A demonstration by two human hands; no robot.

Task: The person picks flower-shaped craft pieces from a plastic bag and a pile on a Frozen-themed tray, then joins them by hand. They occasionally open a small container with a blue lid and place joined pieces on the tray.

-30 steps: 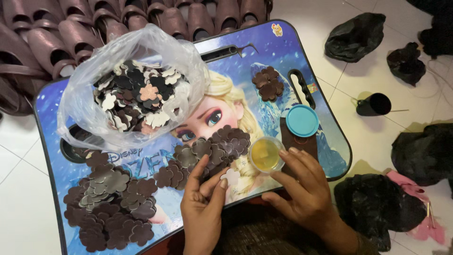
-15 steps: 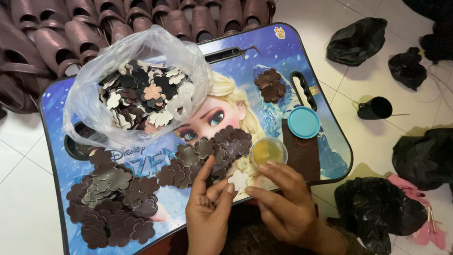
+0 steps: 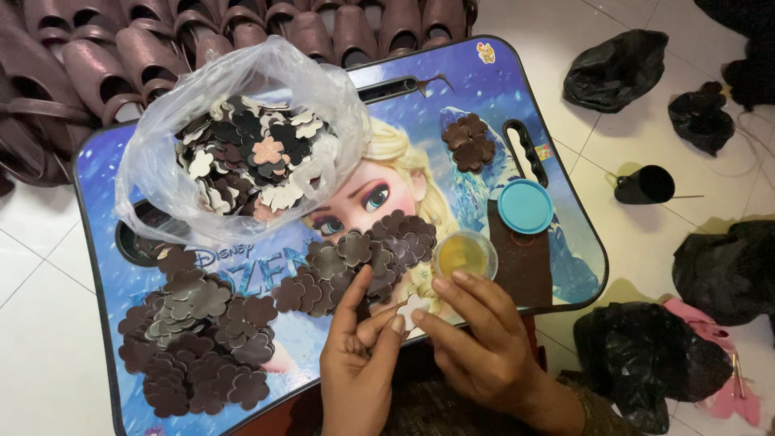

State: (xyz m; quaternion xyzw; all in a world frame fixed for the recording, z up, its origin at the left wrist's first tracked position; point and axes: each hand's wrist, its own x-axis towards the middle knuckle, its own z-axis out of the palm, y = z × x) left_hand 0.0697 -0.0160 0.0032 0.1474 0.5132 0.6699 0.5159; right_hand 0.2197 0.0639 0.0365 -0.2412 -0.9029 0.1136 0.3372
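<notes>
My left hand (image 3: 359, 355) and my right hand (image 3: 476, 343) meet at the near edge of a blue cartoon-printed lap tray (image 3: 105, 274). Together they pinch one small white flower-shaped cutout (image 3: 415, 307), thumb and fingertips on it. Just beyond my fingers lies a row of brown flower cutouts (image 3: 363, 258). A small open round pot of yellow glue (image 3: 463, 253) stands right above my right fingers, its blue lid (image 3: 525, 206) beside it. A larger heap of brown flowers (image 3: 194, 339) covers the tray's left part.
A clear plastic bag (image 3: 242, 137) of mixed brown and white flowers sits at the tray's back left. A few brown flowers (image 3: 468, 141) lie at back right. Brown slippers (image 3: 161, 40) line the floor behind. Black bags (image 3: 617, 69) and a black cone (image 3: 644, 186) lie on white tiles at right.
My right hand has moved left from the glue pot to join the left hand. Both hands now hold a white flower cutout at the tray's near edge.
</notes>
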